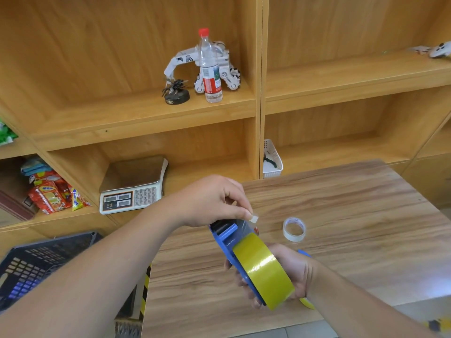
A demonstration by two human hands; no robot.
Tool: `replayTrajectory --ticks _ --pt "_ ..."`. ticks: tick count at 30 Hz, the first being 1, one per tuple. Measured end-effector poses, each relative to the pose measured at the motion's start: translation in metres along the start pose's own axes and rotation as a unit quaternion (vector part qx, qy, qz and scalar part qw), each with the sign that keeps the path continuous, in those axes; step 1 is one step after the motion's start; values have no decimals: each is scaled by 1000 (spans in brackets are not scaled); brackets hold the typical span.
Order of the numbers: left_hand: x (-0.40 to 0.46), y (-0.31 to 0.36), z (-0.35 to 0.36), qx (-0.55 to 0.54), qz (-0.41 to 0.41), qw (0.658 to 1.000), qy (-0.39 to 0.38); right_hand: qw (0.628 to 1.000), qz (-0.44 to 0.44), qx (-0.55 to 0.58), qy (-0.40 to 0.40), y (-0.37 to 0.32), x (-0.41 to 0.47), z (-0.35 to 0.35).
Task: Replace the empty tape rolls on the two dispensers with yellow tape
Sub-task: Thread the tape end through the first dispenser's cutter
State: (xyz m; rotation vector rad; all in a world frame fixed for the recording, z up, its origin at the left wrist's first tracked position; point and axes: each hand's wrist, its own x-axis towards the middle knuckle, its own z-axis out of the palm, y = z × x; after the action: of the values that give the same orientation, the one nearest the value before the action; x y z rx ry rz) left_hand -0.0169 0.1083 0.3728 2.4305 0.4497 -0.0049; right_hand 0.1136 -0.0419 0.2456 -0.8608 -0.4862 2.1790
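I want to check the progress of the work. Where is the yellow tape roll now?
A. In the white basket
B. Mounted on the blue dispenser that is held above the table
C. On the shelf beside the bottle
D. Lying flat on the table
B: the yellow tape roll sits on the blue dispenser, which the right hand holds above the table.

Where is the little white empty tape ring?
The empty tape ring lies flat on the wooden table, just right of the blue dispenser and beyond the right hand.
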Motion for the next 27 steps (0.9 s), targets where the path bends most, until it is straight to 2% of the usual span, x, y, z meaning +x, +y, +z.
replayTrajectory --ticks 10,17,27 --pt "-3 -12 -1 -39 -56 994 82 995 -74 33 61 -3 -2 -6" --pt "-12 -23 -4 -47 -109 986 115 988 -115 -35 96 -9 -4 -3" --pt "-18 -38 -20 -72 -129 979 143 985 -102 -102 94 -10 -12 0"
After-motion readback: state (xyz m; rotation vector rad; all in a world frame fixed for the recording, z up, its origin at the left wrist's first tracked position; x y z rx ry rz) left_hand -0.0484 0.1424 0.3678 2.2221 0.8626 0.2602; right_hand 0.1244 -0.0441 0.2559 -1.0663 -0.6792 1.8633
